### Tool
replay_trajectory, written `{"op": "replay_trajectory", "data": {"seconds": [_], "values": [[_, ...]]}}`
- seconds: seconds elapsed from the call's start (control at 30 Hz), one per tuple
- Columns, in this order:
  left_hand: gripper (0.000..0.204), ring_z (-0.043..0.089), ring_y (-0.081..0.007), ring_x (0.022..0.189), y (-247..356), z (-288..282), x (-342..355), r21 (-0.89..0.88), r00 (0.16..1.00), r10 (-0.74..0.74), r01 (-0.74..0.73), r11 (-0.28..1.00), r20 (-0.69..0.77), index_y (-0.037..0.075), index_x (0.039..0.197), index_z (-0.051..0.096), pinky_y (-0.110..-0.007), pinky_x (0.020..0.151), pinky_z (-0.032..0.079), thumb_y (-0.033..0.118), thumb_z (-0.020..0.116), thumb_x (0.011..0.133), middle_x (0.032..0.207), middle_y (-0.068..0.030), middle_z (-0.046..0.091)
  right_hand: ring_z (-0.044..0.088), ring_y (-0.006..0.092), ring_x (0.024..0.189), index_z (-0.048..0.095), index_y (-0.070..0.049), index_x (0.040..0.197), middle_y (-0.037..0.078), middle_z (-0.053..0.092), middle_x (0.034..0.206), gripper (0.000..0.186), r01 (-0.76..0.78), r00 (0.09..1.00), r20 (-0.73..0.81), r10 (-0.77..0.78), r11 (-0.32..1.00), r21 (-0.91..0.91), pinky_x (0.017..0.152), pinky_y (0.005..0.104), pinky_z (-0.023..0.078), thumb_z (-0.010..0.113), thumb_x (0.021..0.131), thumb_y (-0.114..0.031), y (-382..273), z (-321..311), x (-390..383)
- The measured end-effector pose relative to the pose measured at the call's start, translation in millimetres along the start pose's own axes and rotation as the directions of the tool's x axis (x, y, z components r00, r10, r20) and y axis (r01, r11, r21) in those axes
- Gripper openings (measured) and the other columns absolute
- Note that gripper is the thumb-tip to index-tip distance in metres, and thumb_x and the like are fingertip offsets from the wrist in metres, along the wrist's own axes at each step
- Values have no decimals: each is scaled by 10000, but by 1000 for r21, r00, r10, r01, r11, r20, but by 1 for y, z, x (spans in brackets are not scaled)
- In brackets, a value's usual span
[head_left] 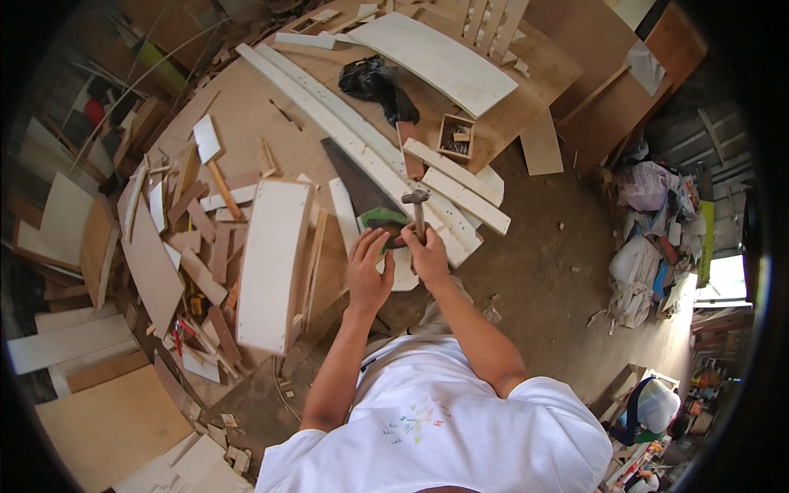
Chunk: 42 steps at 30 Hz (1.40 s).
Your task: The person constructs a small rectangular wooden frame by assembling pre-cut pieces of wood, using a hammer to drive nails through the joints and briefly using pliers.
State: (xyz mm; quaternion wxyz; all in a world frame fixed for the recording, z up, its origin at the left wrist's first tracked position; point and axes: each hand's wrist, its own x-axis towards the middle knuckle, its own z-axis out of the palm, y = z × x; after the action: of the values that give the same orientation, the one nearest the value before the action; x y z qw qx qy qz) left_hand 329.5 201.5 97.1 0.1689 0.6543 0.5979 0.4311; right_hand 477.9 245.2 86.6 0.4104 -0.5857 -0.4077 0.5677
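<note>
My right hand [431, 258] is closed around the handle of a hammer [417, 200], its metal head pointing up and away from me. Just to its left, my left hand [370, 267] has its fingers stretched out and the thumb apart, with nothing visible in it. Beyond its fingertips is the green handle of a handsaw [382, 219]; whether they touch, I cannot tell. The saw's dark blade [349, 168] runs away to the upper left, lying beside long white boards [345, 131] dotted with holes.
Wooden worktable [246, 123] carries a white box-like panel [275, 263], wood offcuts [209, 271], a white-headed mallet-like tool [209, 140], a black plastic bag [374, 82], a small wooden box [456, 137] of hardware and a curved white panel [436, 57]. Filled bags [645, 246] stand right; another person [653, 407] is lower right.
</note>
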Motion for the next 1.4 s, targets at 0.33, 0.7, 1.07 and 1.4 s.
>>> {"op": "replay_trajectory", "data": {"seconds": [0.33,0.7,1.07,1.4], "values": [[207,654,-356,1030,-3,233,156,-30,997,-81,81,996,-3,59,1121,758,-458,908,528,28,714,921,1065,-133,720,687,313,722,634,-31,939,139,700,799,249,167,953,-143,-266,859,-484,679,406,522,773,924,-237,-10,-172,206],[153,605,-271,1087,-17,342,231,297,969,-240,213,931,58,133,996,794,-445,947,415,148,804,844,1065,-33,679,703,420,813,584,12,870,232,695,844,386,120,985,-43,-167,844,-523,728,461,543,843,859,-275,7,-214,334],[141,660,-246,1043,-7,350,256,492,902,-430,358,793,36,161,880,815,-430,900,446,227,846,759,978,-14,712,729,351,814,636,-31,877,145,728,850,324,-4,1000,-23,-7,883,-469,748,447,551,878,821,-240,5,-216,344],[144,706,-244,802,-18,336,257,323,925,-380,356,877,13,95,805,756,-405,747,525,174,845,725,881,-48,718,709,317,765,646,-38,900,142,705,816,317,57,998,26,-50,890,-452,724,422,547,877,825,-241,7,-219,348]]}}
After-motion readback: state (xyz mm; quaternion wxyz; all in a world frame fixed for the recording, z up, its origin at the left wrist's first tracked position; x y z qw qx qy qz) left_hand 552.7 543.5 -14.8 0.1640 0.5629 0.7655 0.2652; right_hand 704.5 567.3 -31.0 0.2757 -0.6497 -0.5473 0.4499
